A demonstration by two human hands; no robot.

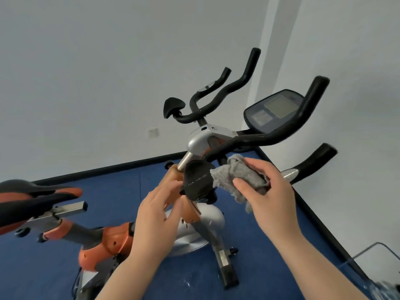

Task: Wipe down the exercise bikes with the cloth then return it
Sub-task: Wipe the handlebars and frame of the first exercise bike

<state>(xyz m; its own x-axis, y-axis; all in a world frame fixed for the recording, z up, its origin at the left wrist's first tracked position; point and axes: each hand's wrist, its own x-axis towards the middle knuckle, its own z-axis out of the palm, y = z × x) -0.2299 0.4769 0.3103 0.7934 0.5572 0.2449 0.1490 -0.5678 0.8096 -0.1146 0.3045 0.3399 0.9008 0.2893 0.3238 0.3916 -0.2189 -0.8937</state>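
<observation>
Item: grey cloth (238,180), shaggy pile, bunched and folded, gripped in the right hand (266,191) with thumb across its near face and fingers curled over the far side; a loose corner hung below the palm. Its leading edge touched the black elbow pad (198,180) just left of that hand, presumably the surface under wiping.

Item: left hand (160,208), fingers relaxed and part-spread, holding nothing; fingertips touched or nearly touched the pad's near-left edge and the orange post (173,176) beneath, probably to steady it; contact could not be confirmed.

Item: exercise bike (207,144), silver moulded head, black foam-covered curved handlebars (281,135) beyond the right hand, glossy console (275,109) above them.

Item: orange-and-black saddle (32,195), padded, well left of the left hand.

Item: blue floor matting (270,245) beneath both forearms.
</observation>
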